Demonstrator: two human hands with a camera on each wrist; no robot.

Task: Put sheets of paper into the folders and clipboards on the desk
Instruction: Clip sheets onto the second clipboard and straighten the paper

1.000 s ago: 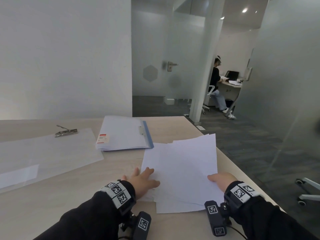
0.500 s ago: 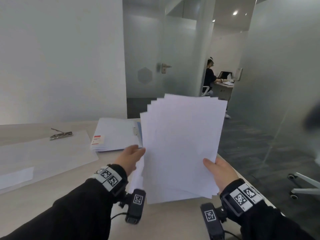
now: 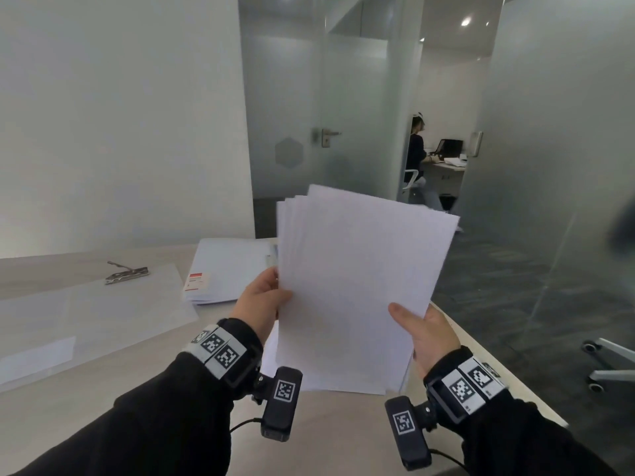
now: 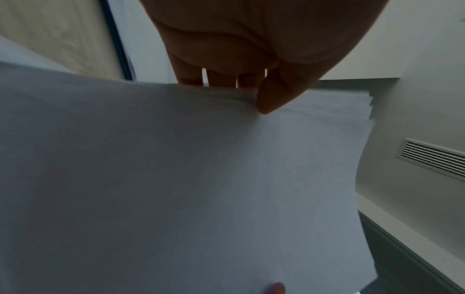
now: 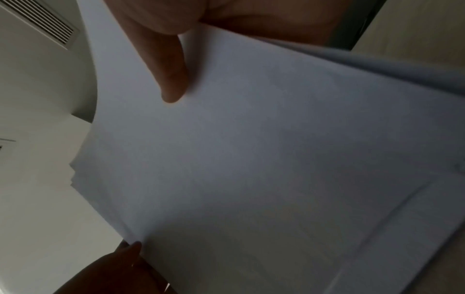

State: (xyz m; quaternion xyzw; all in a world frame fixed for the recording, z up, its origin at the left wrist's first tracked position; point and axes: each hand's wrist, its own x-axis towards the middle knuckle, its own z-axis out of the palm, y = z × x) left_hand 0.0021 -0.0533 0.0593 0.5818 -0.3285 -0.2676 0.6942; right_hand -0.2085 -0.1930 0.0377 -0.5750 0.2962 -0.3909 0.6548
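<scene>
I hold a stack of white paper sheets (image 3: pixel 357 286) upright above the desk, its top edges fanned out. My left hand (image 3: pixel 264 300) pinches the stack's left edge, thumb in front and fingers behind. My right hand (image 3: pixel 421 329) grips the right edge the same way. The wrist views show the sheets (image 4: pixel 188 189) (image 5: pixel 264 159) close up with a thumb lying on them. A transparent clipboard (image 3: pixel 86 314) with a metal clip (image 3: pixel 126 272) lies flat at the left. A pale blue folder (image 3: pixel 226 269) with a red-and-white label lies behind my left hand.
The light wooden desk (image 3: pixel 171 424) ends at its right edge near my right wrist. A white wall stands behind it. Frosted glass partitions and a door are beyond, where a seated person (image 3: pixel 417 156) works at another desk. A chair base (image 3: pixel 608 362) stands on the floor at right.
The sheets lay flat on the desk a second ago. Both hands took them by the sides and lifted them upright. Since half a second ago the fanned sheets have been squared closer together.
</scene>
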